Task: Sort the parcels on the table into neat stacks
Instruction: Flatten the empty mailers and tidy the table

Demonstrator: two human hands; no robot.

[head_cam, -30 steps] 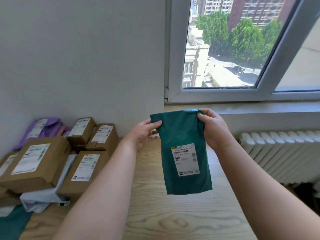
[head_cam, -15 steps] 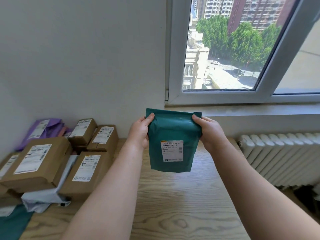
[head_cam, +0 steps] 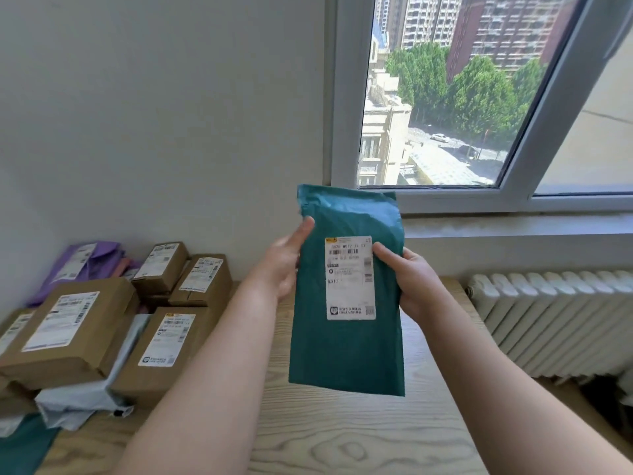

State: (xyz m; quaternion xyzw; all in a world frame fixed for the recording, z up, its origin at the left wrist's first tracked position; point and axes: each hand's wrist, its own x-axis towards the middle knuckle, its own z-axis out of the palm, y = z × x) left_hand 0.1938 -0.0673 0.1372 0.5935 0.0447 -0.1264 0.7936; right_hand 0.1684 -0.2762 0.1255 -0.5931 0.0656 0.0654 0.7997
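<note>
Holds green mailer (head_cam: 342,351) above table (head_cam: 342,440), thumb-pinched by left hand (head_cam: 286,265) and right hand (head_cam: 407,279); shows brown boxes (head_cam: 102,320) heaped, apparently unsorted.

I am holding a teal mailer bag (head_cam: 346,344) upright above the table (head_cam: 342,440), my left hand (head_cam: 284,265) pinching its left edge and my right hand (head_cam: 407,279) gripping its right edge. Its white label (head_cam: 349,279) is facing me and its top is creased. At the table's left, brown boxes (head_cam: 68,334) are sitting piled on a pale grey bag (head_cam: 78,402), with a purple bag (head_cam: 85,265) lying behind them.
</note>
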